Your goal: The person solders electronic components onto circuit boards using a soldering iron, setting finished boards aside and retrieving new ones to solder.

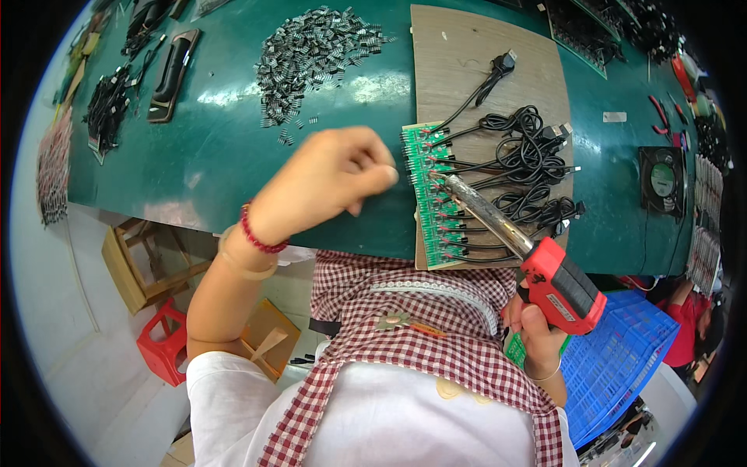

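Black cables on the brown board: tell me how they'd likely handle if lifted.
The black cables look floppy, lying in loose loops. They'd probably tug the green circuit board, since their ends run onto it. Neighbouring loops may snag, as they overlap.

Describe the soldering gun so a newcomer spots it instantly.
On the green table lies a brown board bearing black cables. Over it, the soldering gun slants from the right hand, its bulky red body and metal barrel unlike the thin black cables.

Right hand (538, 336) partly hidden behind soldering iron (554, 279)
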Demonstrator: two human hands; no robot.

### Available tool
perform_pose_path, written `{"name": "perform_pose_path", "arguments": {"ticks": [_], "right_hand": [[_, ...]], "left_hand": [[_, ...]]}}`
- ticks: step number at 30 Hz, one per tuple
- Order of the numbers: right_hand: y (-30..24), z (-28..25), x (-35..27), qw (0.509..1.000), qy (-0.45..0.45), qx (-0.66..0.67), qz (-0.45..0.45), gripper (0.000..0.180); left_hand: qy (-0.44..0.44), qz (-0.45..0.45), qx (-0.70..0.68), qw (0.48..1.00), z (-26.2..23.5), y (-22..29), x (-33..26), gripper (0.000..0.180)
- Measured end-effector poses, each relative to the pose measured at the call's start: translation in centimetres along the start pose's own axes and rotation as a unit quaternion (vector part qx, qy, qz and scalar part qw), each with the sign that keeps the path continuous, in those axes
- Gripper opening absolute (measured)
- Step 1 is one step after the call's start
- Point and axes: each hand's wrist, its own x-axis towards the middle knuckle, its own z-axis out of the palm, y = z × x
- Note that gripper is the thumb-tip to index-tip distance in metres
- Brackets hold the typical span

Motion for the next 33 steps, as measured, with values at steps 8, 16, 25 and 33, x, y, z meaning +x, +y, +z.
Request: {"name": "perform_pose_path", "arguments": {"ticks": [8, 16, 25, 33], "right_hand": [[0.0, 0.1, 0.2, 1.000, -0.013, 0.018, 0.015, 0.032], [1.5, -0.4, -0.1, 0.999, -0.025, -0.046, -0.005, 0.033], [0.5, -0.1, -0.1, 0.998, 0.003, 0.060, 0.034, 0.016], [-0.1, 0.5, 0.1, 1.000, 0.028, 0.011, -0.001, 0.035]], "left_hand": [[0.307, 0.113, 0.441, 0.836, -3.8, -2.7, -1.1, 0.015], [0.345, 0.088, 0.440, 0.824, -3.8, -2.6, -1.4, 0.014], [0.350, 0.106, 0.454, 0.812, -3.6, -2.6, -1.7, 0.008], [0.330, 0.168, 0.265, 0.890, -1.1, -1.5, -1.9, 0.003]]}}
